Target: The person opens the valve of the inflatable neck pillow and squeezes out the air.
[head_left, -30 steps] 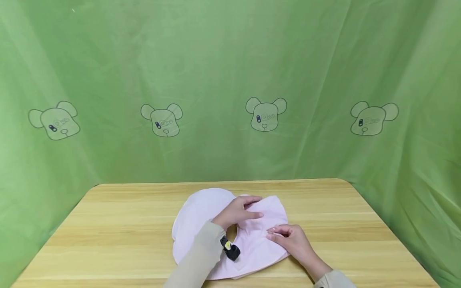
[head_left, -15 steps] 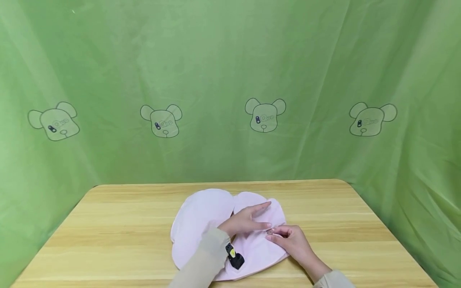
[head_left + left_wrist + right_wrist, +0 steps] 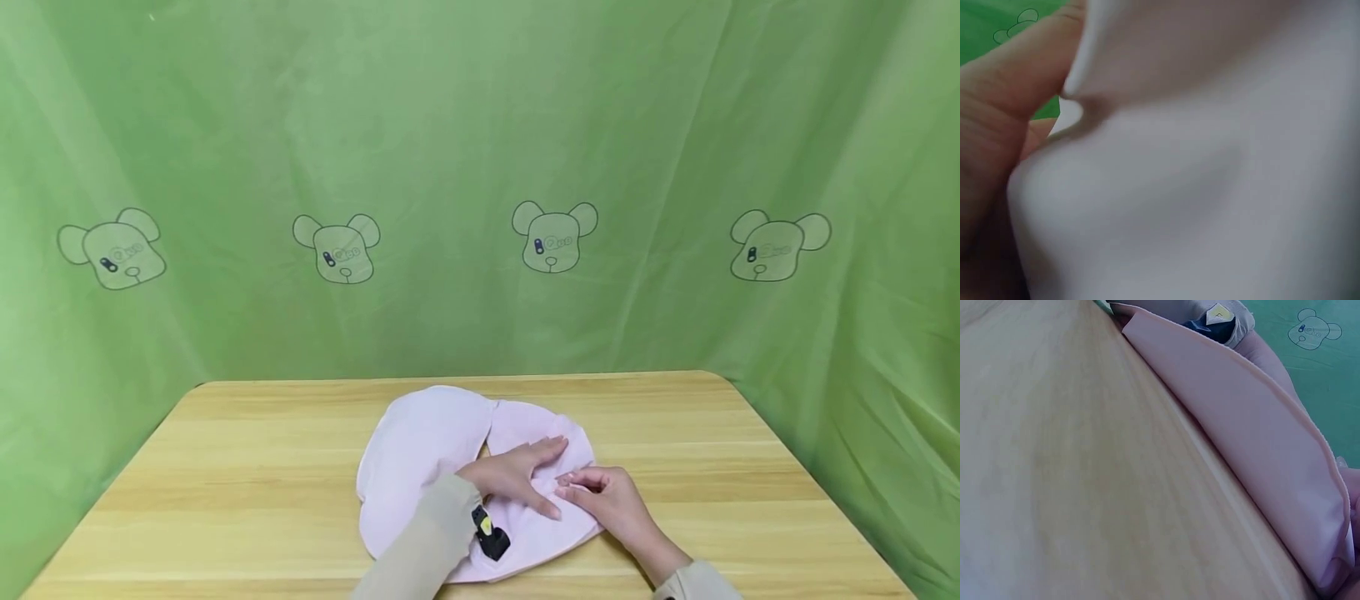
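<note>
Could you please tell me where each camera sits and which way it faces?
Head: worn on the head, facing forward and down at the pink cloth and table; left hand and right hand show.
Left wrist: worn there, close against the blurred pink cloth; part of the left hand at left.
Right wrist: worn there, looking across the table along the pink cloth's edge; part of the right hand at right, left sleeve beyond.
Head and right wrist share the pink cloth, table and green backdrop.

Two grips, one pad, four drawings
</note>
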### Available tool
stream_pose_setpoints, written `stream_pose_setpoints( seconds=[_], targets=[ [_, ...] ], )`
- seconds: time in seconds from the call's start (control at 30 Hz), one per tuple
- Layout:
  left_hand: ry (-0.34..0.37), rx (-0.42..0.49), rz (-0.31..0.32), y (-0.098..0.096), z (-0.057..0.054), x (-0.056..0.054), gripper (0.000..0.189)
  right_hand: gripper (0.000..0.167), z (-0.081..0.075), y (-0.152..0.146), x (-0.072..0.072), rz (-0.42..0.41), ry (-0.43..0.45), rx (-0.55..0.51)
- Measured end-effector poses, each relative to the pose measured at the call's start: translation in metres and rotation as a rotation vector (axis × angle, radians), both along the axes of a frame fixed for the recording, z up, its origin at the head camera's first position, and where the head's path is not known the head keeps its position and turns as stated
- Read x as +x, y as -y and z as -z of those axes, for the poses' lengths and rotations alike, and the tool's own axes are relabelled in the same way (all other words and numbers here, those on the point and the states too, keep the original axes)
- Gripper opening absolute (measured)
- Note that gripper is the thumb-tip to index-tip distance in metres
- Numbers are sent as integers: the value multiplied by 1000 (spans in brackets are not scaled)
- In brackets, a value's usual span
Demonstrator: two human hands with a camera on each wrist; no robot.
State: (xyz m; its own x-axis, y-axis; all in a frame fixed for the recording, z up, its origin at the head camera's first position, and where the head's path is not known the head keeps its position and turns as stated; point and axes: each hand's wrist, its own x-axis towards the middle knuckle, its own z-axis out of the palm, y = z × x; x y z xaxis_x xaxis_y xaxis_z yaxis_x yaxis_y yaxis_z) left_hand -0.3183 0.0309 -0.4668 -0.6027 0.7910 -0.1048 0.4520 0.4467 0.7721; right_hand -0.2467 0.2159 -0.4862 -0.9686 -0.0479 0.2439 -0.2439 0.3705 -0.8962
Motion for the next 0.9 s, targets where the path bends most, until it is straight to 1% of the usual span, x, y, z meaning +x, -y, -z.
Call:
stream_pose_setpoints(
  seconds=[0.1, 0.27, 0.43, 0.57, 0.67, 0.73, 0.83, 0.9],
  targets=[
    [-81, -93, 31, -1, 0, 0, 105, 7, 0, 0, 0, -2, 5, 0],
    [-209, -198, 93, -3, -3, 2, 103, 11, 0, 0, 0, 14, 33, 14],
    [-291, -272, 111, -5, -6, 5, 102, 10, 2, -1, -1, 6, 29, 25],
    [-368, -327, 122, -6, -5, 6, 101, 9, 3, -3, -2, -5, 27, 31],
    [-384, -340, 126, -7, -3, 5, 101, 9, 3, -3, -1, -3, 29, 27],
    [-369, -327, 125, -7, -3, 5, 100, 8, 2, -2, -1, -5, 25, 13],
    [-320, -290, 117, -6, -6, 5, 98, 9, 0, -3, 1, -16, 20, -6],
    [-276, -257, 112, -5, -10, 6, 97, 10, -2, -3, 2, -15, 28, -15]
  ],
)
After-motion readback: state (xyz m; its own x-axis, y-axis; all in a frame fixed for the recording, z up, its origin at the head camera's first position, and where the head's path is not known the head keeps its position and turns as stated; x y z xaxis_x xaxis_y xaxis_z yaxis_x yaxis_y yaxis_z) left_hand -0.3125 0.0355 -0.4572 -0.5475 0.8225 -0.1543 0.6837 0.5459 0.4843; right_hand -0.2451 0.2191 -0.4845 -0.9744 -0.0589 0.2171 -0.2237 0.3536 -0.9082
